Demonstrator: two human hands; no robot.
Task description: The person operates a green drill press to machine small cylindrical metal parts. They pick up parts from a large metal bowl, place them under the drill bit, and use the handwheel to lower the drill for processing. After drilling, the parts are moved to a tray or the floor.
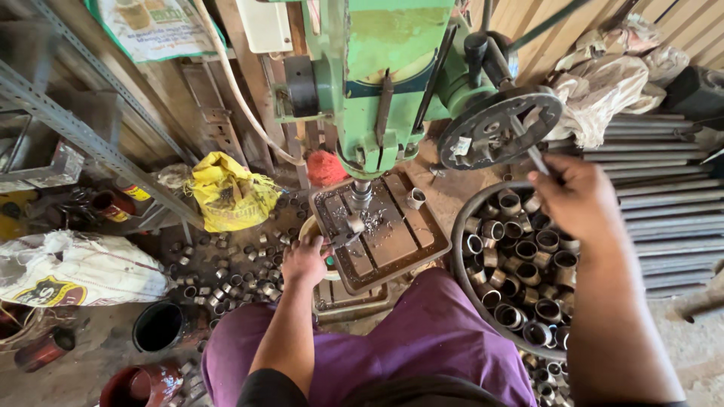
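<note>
Left hand: clamped on small metal ring under drill spindle.
Right hand: closed around feed handle, above basin of rings.

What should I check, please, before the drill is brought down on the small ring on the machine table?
1. Ring under the spindle: ok, it sits right below.
2. Left hand steadying the work: ok, at the table's front edge, though close to the spindle.
3. Right hand on the feed handle: ok, fingers reach it.
4. Table free of debris: not ok, chips lie scattered.
5. Spare ring clear of the spindle: ok.
6. Spindle turning: cannot tell.
</note>
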